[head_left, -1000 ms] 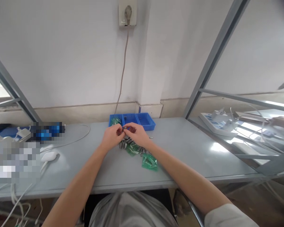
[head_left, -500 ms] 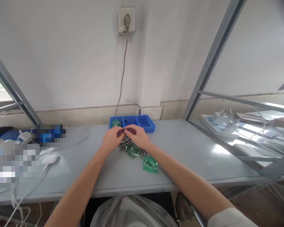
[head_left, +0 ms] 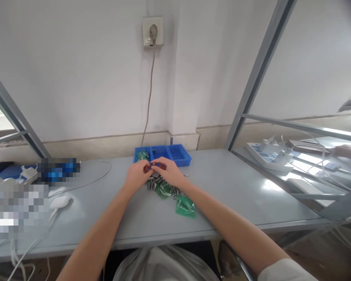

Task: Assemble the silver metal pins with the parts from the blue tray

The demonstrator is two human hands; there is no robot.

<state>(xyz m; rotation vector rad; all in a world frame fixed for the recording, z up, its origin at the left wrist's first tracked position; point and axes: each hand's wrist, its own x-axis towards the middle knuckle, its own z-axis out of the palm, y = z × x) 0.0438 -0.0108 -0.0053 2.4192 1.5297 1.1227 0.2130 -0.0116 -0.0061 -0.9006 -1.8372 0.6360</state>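
Observation:
My left hand [head_left: 138,173] and my right hand [head_left: 167,170] meet fingertip to fingertip just in front of a blue divided tray [head_left: 179,155]. Both are closed in a pinch around a small metal piece [head_left: 153,164], mostly hidden by the fingers. Under and beside my hands lies a pile of small metal cylinders [head_left: 151,186] mixed with green plastic bags [head_left: 163,192]. Closer to me rests another green bag [head_left: 185,205] with small metal parts in it. The tray's left compartment holds more green bags [head_left: 142,154]; a few small dark parts [head_left: 154,150] sit in its middle one.
A single thin metal pin [head_left: 186,175] lies right of the pile on the grey table [head_left: 231,195]. On the left are a white adapter [head_left: 60,202] and cables. Metal frame posts [head_left: 256,78] rise on both sides. A person's hand [head_left: 348,151] shows at the far right.
The view has tilted up slightly, so everything sits a little lower. My hands stay pinched together, with only small finger movement.

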